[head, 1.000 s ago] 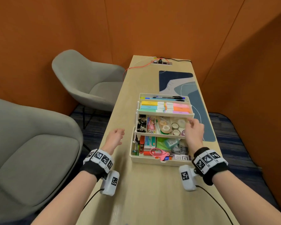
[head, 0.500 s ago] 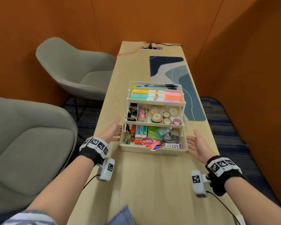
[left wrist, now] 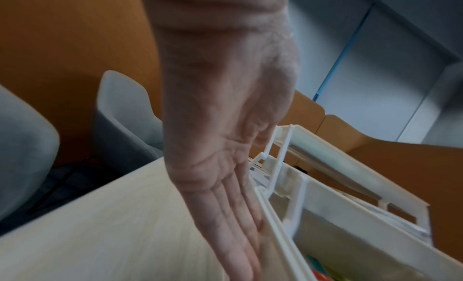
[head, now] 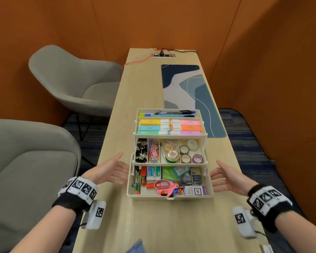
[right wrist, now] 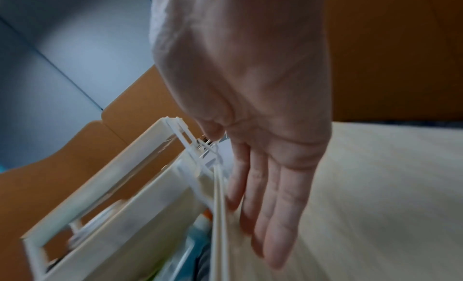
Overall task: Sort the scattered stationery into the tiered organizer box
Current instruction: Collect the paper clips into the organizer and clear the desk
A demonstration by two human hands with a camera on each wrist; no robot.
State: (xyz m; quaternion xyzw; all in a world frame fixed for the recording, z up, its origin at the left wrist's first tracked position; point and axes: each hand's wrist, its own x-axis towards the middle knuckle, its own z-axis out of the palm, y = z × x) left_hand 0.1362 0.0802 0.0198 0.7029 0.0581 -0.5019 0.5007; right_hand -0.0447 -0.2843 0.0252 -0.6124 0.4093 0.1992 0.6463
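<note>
Organizer box (head: 170, 195): cream plastic, three stepped tiers fanned open on white side struts; stands on the near half of the table (head: 153, 225), roughly centred, its far right corner reaching the near end of the desk mat (head: 193, 92).
Top tier: pens (head: 173, 113) in the rear channel; highlighters (head: 170, 126) in yellow, blue, green, pink, orange and lilac laid in rows.
Middle tier: binder clips (head: 141, 152), coloured paper clips (head: 154, 151), tape dispensers and tape rolls (head: 185, 154), each in its own compartment.
Bottom tier: pink scissors (head: 165, 187), an ink box, a stapler-like item and small packs, packed loosely; finer identification not possible.
Progress: judged essentially complete. No loose stationery is visible on the table surface in view; only closing or repositioning the box appears to remain.
Left hand (head: 110, 169): released, fingers straight, palm facing the box's left wall; the wrist view shows the fingers (left wrist: 238, 222) alongside the rim, contact uncertain through blur.
Right hand (head: 228, 177): likewise flat and empty, just beside the right wall.
Surroundings: two grey chairs (head: 71, 83) to the left, orange partition walls, a power strip at the far end.
</note>
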